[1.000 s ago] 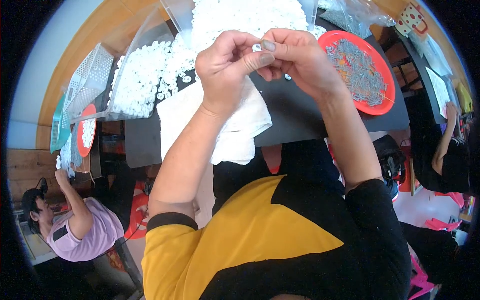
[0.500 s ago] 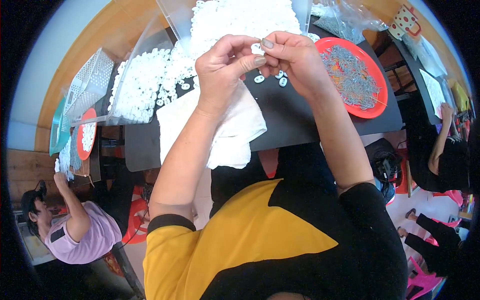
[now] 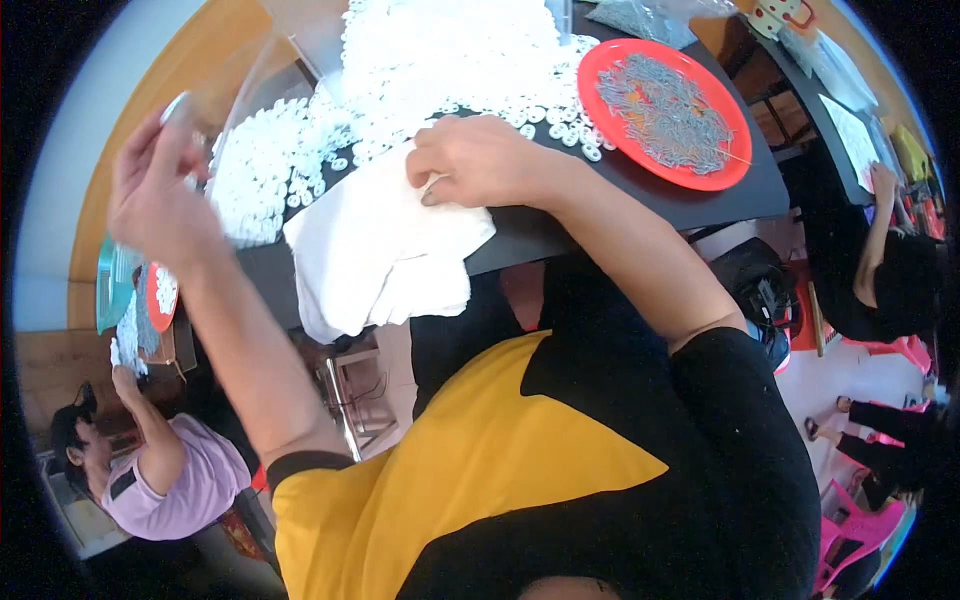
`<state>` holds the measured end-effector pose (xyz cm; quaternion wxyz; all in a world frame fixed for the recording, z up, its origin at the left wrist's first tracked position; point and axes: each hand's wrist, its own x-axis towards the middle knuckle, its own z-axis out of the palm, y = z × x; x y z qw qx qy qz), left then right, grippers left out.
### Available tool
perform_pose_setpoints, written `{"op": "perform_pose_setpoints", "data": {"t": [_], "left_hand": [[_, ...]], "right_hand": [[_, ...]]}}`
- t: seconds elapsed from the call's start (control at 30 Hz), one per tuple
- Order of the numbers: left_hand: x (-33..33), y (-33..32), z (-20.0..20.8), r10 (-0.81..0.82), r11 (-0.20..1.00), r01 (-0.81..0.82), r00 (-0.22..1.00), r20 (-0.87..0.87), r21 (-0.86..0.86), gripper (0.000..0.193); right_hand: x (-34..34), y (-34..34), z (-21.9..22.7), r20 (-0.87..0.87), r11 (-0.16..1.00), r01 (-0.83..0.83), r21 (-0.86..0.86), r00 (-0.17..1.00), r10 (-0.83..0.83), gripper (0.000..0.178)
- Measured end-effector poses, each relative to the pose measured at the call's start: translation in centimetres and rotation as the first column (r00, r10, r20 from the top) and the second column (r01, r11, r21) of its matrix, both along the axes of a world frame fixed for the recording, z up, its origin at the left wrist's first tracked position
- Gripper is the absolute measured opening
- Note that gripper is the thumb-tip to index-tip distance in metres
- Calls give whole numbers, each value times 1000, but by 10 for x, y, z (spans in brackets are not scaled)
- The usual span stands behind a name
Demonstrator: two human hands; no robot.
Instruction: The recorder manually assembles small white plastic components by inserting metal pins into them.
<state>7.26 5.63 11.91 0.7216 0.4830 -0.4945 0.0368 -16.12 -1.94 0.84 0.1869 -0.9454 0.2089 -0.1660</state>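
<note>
Two hands, now well apart; clock read from view centre, 12 at top. Half a second ago they met near 12, fingertips together on one small white plastic piece. Left hand (image 3: pixel 165 205) has swung out to between 9 and 10, beside the clear plastic bin (image 3: pixel 245 85), blurred by motion. Pale spot at its fingertips: piece or nail, unresolved, so its grip cannot be told. Right hand (image 3: pixel 480 160) has come over to the white towel (image 3: pixel 375 250), at 12, fingers curled at the cloth; whether they pinch cloth, a piece or nothing cannot be told. White plastic pieces (image 3: pixel 450 70) heaped at 12 beyond it, more in the bin at 10. Red plate (image 3: pixel 735 165) of thin grey metal pieces (image 3: pixel 665 110) between 1 and 2, clear of both hands. Reading: two-handed handling of that piece has broken off; its present whereabouts not determinable.
</note>
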Motion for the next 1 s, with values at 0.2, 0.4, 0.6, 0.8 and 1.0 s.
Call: {"op": "perform_pose_setpoints", "data": {"t": [0.2, 0.4, 0.6, 0.8, 1.0], "left_hand": [[105, 6, -8, 346, 784, -572, 725, 595, 242, 21], [-43, -22, -38, -216, 924, 173, 972, 90, 341, 17], [-113, -79, -101, -611, 712, 257, 684, 398, 653, 11], [-142, -79, -125, -566, 727, -1, 565, 600, 687, 22], [-152, -80, -125, -563, 744, 37, 573, 596, 667, 20]], "right_hand": [[4, 3, 0, -24, 999, -19, -32, 1000, 18, 17], [-10, 7, 13, -128, 996, 37, -82, 991, -47, 17], [-81, 12, 20, 391, 915, 389, -109, 863, -321, 9], [-145, 24, -3, 453, 861, 494, 121, 745, -490, 8], [-165, 38, -7, 604, 825, 531, 192, 599, -526, 9]]}}
